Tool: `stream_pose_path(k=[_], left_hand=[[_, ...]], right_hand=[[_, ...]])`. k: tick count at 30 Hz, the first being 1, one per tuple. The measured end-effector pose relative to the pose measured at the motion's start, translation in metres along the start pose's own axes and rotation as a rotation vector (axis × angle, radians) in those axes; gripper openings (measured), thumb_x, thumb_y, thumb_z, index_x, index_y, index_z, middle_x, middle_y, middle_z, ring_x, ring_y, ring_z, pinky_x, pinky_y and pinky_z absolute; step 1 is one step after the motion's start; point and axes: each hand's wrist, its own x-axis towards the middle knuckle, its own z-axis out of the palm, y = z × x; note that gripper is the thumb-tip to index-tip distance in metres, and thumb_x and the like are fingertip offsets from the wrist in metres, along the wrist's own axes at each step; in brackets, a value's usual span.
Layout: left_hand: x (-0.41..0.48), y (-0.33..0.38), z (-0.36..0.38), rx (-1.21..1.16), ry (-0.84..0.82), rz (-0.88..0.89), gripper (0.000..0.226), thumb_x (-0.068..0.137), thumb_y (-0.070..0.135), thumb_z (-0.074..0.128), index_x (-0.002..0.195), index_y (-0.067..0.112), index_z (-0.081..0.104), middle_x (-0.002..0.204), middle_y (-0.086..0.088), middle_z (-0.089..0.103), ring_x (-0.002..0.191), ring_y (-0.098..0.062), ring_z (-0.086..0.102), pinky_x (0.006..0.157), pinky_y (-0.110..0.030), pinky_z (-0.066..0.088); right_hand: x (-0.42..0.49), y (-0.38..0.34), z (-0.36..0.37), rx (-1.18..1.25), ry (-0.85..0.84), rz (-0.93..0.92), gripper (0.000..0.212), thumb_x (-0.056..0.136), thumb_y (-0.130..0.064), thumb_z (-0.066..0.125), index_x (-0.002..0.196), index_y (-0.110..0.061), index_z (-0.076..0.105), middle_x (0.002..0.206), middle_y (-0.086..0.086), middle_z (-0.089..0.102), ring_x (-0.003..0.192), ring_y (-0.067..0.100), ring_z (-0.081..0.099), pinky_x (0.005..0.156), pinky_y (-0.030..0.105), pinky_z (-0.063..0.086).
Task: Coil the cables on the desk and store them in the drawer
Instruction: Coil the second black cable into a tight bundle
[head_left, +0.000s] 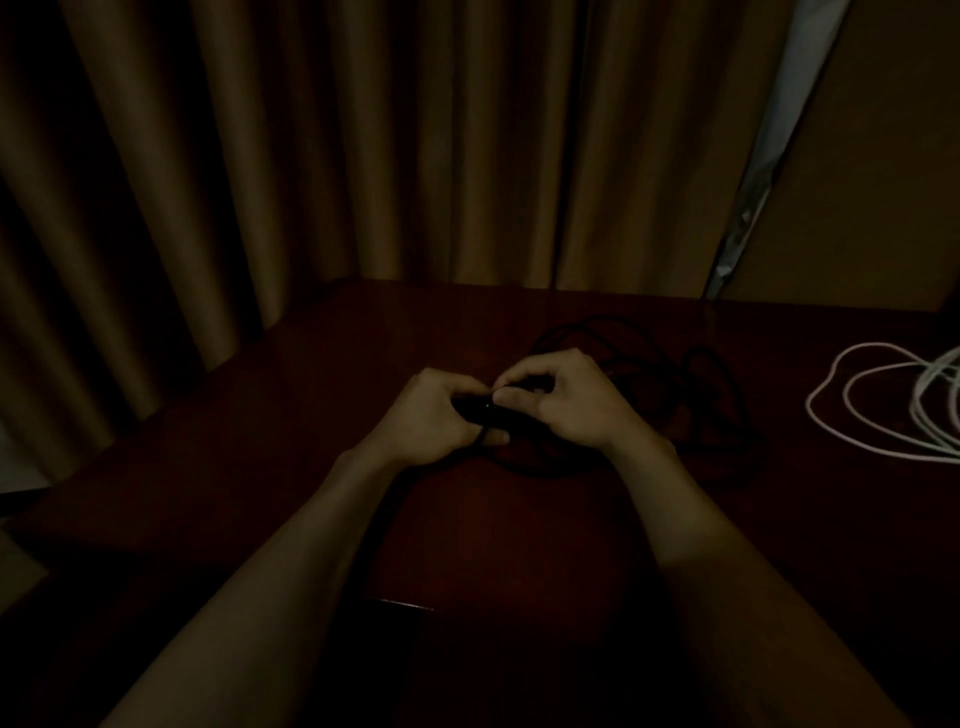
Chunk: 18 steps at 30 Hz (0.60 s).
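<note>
Two cables on the desk, yes? Which one have I got?

You have the black cable (696, 395). Your left hand (431, 415) is curled round its plug end (475, 408), and your right hand (561, 400) pinches the same end between thumb and forefinger, so the two hands touch. The rest of that cable lies in a loose tangle on the desk (363, 364) just behind your right hand. The white cable (852, 410) lies in open loops well to your right and runs out of view.

Why hold it like that?

I judge you are fixing the end as the start of the coil: one hand anchors the plug so the other can feed loops onto it. A dark strand seems to pass under your left fingers, but it is too dim to tell whether a loop is already formed.

And room to work?

You have desk surface toward you and to your left, up to the corner where the curtain (363, 156) hangs close behind the far edge. On the right, the tangle sits between your hand and the white loops. Draw the slack toward you, not sideways, or you may drag one cable into the other. The drawer is not in view, so I cannot tell you where it opens.
</note>
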Motion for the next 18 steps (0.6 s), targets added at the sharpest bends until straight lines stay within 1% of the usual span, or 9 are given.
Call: stream_pose_path(k=[3,4,6,7,9,12,14,16,18], left_hand=[[0.000,0.000,-0.004,-0.071,-0.061,-0.012,0.020,0.080,0.010,0.088,0.097,0.008,0.078,0.087,-0.020,0.073,0.067,-0.029,0.064,0.065,-0.038,0.050],[-0.001,0.000,-0.006,-0.097,-0.078,-0.018,0.019,0.082,0.007,0.086,0.099,0.006,0.078,0.084,-0.019,0.072,0.066,-0.026,0.062,0.063,-0.034,0.049],[0.000,-0.001,-0.009,-0.145,-0.104,-0.034,0.020,0.086,-0.001,0.080,0.103,0.007,0.077,0.080,-0.008,0.070,0.063,-0.013,0.059,0.058,-0.024,0.047],[0.000,-0.003,-0.010,-0.167,-0.113,-0.045,0.024,0.087,-0.006,0.076,0.106,0.009,0.076,0.079,-0.004,0.069,0.062,-0.010,0.058,0.056,-0.022,0.046],[0.001,-0.005,-0.012,-0.191,-0.125,-0.070,0.033,0.089,-0.012,0.069,0.112,0.011,0.073,0.078,-0.002,0.068,0.059,-0.006,0.057,0.054,-0.020,0.044],[0.003,-0.008,-0.015,-0.218,-0.155,-0.076,0.037,0.090,-0.016,0.062,0.117,0.008,0.069,0.082,-0.003,0.067,0.062,-0.006,0.058,0.056,-0.018,0.045],[0.002,-0.007,-0.016,-0.228,-0.182,-0.080,0.039,0.091,-0.019,0.057,0.117,0.007,0.067,0.081,0.003,0.068,0.062,-0.003,0.058,0.057,-0.016,0.045],[0.000,-0.005,-0.018,-0.207,-0.205,-0.078,0.040,0.093,-0.017,0.054,0.118,0.010,0.067,0.081,0.007,0.069,0.062,-0.002,0.059,0.058,-0.016,0.046],[-0.001,-0.002,-0.019,-0.215,-0.200,-0.069,0.037,0.092,-0.005,0.055,0.121,0.012,0.068,0.092,0.002,0.073,0.073,-0.008,0.067,0.066,-0.021,0.052]], right_hand=[[0.002,0.001,0.000,0.040,-0.023,0.035,0.005,0.091,-0.025,0.078,0.088,-0.027,0.081,0.084,-0.013,0.076,0.080,0.000,0.068,0.076,0.022,0.052],[0.003,0.001,0.000,0.057,-0.034,0.047,0.006,0.092,-0.025,0.077,0.088,-0.028,0.081,0.085,-0.013,0.077,0.084,0.002,0.069,0.080,0.024,0.054],[0.004,0.000,0.001,0.087,-0.052,0.059,0.008,0.092,-0.026,0.077,0.086,-0.029,0.079,0.088,-0.011,0.077,0.088,0.004,0.071,0.086,0.029,0.057],[0.005,0.000,0.001,0.098,-0.060,0.060,0.009,0.093,-0.026,0.076,0.085,-0.030,0.079,0.088,-0.010,0.078,0.089,0.004,0.072,0.087,0.029,0.057],[0.006,-0.001,0.002,0.104,-0.067,0.051,0.009,0.094,-0.027,0.075,0.086,-0.030,0.078,0.088,-0.010,0.078,0.088,0.003,0.072,0.084,0.025,0.055],[0.006,0.000,0.001,0.123,-0.065,0.038,0.008,0.094,-0.026,0.074,0.087,-0.029,0.077,0.090,-0.007,0.078,0.088,0.005,0.073,0.083,0.025,0.056],[0.005,0.000,0.001,0.134,-0.070,0.024,0.008,0.095,-0.024,0.074,0.089,-0.028,0.077,0.090,-0.006,0.078,0.086,0.006,0.072,0.081,0.024,0.056],[0.004,-0.001,0.001,0.131,-0.064,0.002,0.008,0.096,-0.022,0.073,0.090,-0.026,0.077,0.089,-0.005,0.077,0.084,0.005,0.071,0.078,0.023,0.055],[0.003,0.000,0.000,0.126,-0.052,-0.010,0.007,0.096,-0.021,0.072,0.092,-0.024,0.077,0.090,-0.006,0.077,0.086,0.006,0.071,0.080,0.026,0.055]])
